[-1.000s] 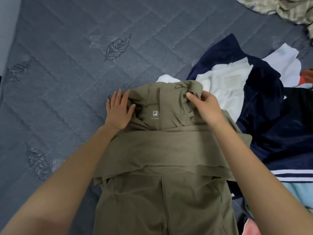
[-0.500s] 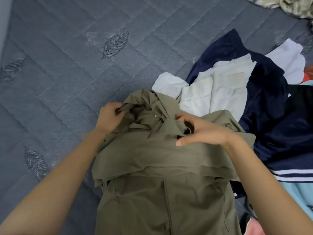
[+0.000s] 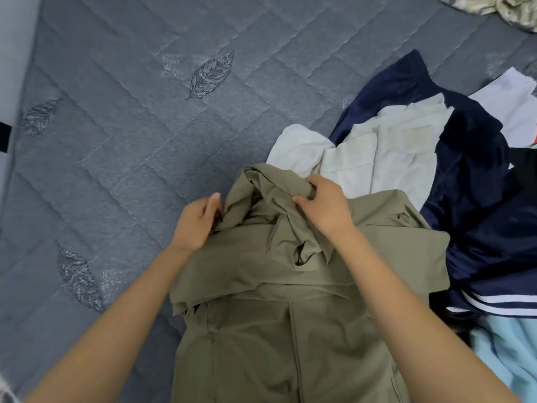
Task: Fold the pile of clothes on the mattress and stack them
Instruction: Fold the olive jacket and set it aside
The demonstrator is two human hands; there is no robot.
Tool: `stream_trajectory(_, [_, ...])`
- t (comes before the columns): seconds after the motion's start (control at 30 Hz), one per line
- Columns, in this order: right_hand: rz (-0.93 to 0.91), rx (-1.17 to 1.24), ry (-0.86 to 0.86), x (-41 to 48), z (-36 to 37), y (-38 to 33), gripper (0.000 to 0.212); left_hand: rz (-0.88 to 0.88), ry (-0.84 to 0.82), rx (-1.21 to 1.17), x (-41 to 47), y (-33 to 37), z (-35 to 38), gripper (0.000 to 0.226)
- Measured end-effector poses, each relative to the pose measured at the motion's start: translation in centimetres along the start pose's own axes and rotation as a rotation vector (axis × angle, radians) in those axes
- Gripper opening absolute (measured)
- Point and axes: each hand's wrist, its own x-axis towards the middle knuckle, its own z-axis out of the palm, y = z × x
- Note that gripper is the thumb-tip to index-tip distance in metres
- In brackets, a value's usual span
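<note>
An olive-green jacket [image 3: 279, 321] lies lengthwise on the grey quilted mattress [image 3: 139, 135], its sleeves folded across the chest. Its hood end is bunched up at the far side. My left hand [image 3: 197, 225] pinches the left edge of that bunched fabric. My right hand [image 3: 325, 207] grips the crumpled hood on the right. To the right lies the pile of clothes: a cream-white garment [image 3: 377, 161], a navy garment [image 3: 479, 216] with white stripes, and a light-blue piece [image 3: 511, 353].
More crumpled beige fabric [image 3: 499, 7] sits at the far right corner. The mattress's left edge [image 3: 17, 117] runs along a pale floor. The broad left part of the mattress carries only its stitched leaf pattern.
The hood lay flat under both hands a second ago. Both hands have since gathered it and pulled it back toward me, bunching it and uncovering more of the cream-white garment.
</note>
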Motion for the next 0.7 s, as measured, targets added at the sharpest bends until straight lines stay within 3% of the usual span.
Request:
stream_trajectory(0.17, [-0.199,0.230,0.190,-0.6,-2.0,-0.7,0.006,0.082,0.158,0.414,3.3,1.7,-1.0,0.024])
stream_trajectory(0.23, [-0.254,0.305,0.177,-0.6,-2.8,-1.0,0.009,0.146,0.164,0.308,4.4,2.8,-1.5,0.027])
stream_trajectory(0.33, [-0.348,0.320,0.132,-0.9,-4.0,-1.8,0.017,0.145,-0.007,-0.039,5.7,4.9,-1.3,0.028])
stream_trajectory(0.43, [-0.457,0.318,0.080,-1.3,-5.0,-2.7,0.024,0.158,-0.168,-0.159,6.3,7.6,-0.9,0.031])
stream_trajectory(0.6, [-0.484,0.332,0.010,-1.6,-5.7,-2.9,0.041,-0.019,-0.535,-0.073,5.7,9.8,-0.2,0.037])
stream_trajectory(0.7, [-0.424,0.335,0.016,-1.5,-5.9,-2.2,0.047,-0.158,-0.656,-0.051,4.9,9.5,-0.2,0.042])
